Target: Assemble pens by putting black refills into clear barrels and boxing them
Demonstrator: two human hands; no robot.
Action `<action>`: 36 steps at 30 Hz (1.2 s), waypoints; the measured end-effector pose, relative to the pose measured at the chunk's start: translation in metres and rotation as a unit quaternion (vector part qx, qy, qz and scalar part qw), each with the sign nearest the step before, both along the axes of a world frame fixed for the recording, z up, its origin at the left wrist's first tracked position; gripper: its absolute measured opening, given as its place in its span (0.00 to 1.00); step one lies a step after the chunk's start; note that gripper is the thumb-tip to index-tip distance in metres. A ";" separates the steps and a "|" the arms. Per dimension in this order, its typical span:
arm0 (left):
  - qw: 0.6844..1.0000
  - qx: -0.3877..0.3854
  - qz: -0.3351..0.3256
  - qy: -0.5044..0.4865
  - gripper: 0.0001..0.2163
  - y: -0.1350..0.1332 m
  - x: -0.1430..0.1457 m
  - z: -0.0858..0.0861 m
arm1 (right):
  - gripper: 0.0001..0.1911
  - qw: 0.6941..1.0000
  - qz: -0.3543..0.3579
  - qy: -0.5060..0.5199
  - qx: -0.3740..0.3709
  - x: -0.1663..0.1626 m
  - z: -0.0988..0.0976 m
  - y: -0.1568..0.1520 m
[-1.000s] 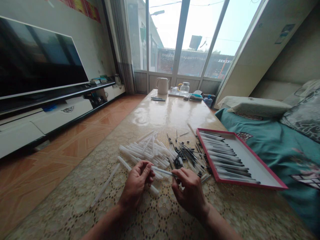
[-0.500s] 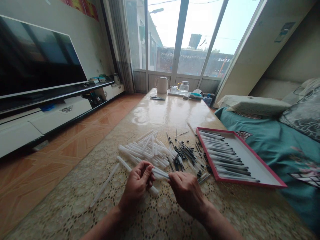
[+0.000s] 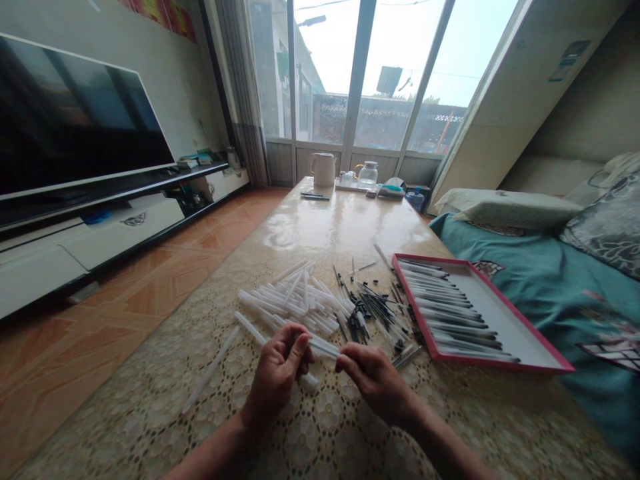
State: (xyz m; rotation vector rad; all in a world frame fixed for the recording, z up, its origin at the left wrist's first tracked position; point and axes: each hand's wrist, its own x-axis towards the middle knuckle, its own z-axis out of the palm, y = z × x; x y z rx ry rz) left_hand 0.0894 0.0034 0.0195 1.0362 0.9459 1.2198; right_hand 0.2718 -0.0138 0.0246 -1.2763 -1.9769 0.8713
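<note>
Between my hands lies a translucent white pen barrel (image 3: 325,348), held nearly level just above the tabletop. My left hand (image 3: 281,363) pinches its left end between thumb and fingers. At the other end, the closed fingers of my right hand (image 3: 376,379) grip the barrel and hide its tip. Behind them a pile of white pen barrels (image 3: 300,295) lies on the table, a few apart at the left. Dark pen refills and small black caps (image 3: 374,308) are heaped to its right.
A red-rimmed tray (image 3: 523,312) with a row of pens (image 3: 453,310) stands at the right. A white jug (image 3: 324,170) and a glass pot (image 3: 369,173) sit at the table's far end. A sofa (image 3: 540,273) borders the right side.
Both hands stay on the pen barrel. My right hand has turned slightly and its fingers have shifted a little at the barrel's end. The piles and tray look the same.
</note>
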 end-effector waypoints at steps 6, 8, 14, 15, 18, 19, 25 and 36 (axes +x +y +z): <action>0.993 -0.057 -0.050 -0.088 0.15 0.000 0.007 0.001 | 0.17 0.998 -0.035 0.000 0.053 -0.015 0.007 -0.002; 0.991 -0.066 -0.080 -0.088 0.12 0.001 0.008 -0.002 | 0.16 0.998 -0.020 0.000 0.065 -0.016 0.008 -0.003; 0.990 -0.095 -0.015 -0.106 0.11 0.003 0.004 0.000 | 0.17 0.978 -0.161 -0.040 0.126 0.016 -0.003 0.013; 0.988 -0.105 0.003 -0.114 0.12 0.003 0.004 0.001 | 0.15 0.967 -0.204 -0.062 0.141 0.023 -0.005 0.017; 0.982 -0.126 0.031 -0.136 0.13 0.003 0.004 0.005 | 0.10 0.947 -0.227 -0.147 0.174 0.038 -0.012 0.029; 0.981 -0.129 0.036 -0.139 0.14 0.004 0.004 0.006 | 0.10 0.942 -0.219 -0.179 0.179 0.040 -0.014 0.031; 0.981 -0.134 0.042 -0.138 0.14 0.005 0.004 0.005 | 0.15 0.900 -0.251 -0.308 0.180 0.037 -0.023 0.035; 0.979 -0.135 0.074 -0.136 0.14 0.005 0.002 0.003 | 0.05 0.932 -0.245 -0.182 0.198 0.037 -0.028 0.035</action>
